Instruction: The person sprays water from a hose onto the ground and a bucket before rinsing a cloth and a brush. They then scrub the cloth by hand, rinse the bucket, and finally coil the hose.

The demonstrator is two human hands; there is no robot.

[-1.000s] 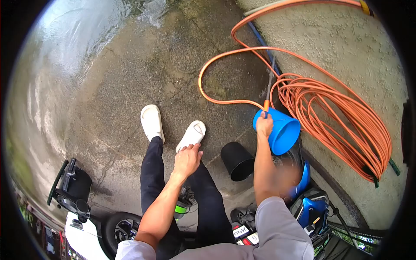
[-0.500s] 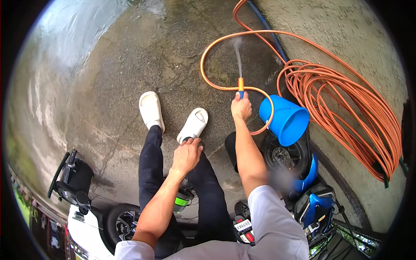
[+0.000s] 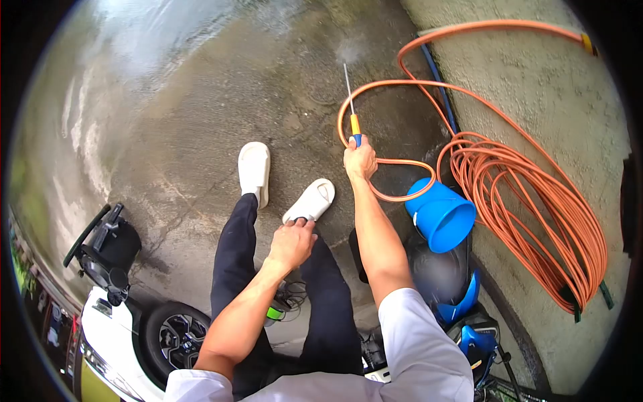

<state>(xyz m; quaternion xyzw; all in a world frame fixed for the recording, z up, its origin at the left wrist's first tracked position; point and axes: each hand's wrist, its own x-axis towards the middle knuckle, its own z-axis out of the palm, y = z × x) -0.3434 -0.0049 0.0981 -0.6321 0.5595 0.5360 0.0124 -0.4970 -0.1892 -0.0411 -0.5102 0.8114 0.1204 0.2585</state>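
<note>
"What's showing mainly one solid colour?"
"The long, coiled orange hose (image 3: 566, 218) is, and the round blue plastic bucket (image 3: 427, 202)."
"And two?"
"The slim, tubular yellow-and-blue nozzle (image 3: 355, 125) is pairing both in bands."

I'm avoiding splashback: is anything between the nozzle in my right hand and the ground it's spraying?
In this view, a loop of orange hose crosses the water jet just beyond the nozzle; I can't tell whether they touch.

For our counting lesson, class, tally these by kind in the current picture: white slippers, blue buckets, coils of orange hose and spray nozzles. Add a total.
White slippers: 2
Blue bucket: 1
Coil of orange hose: 1
Spray nozzle: 1
Total: 5
</note>
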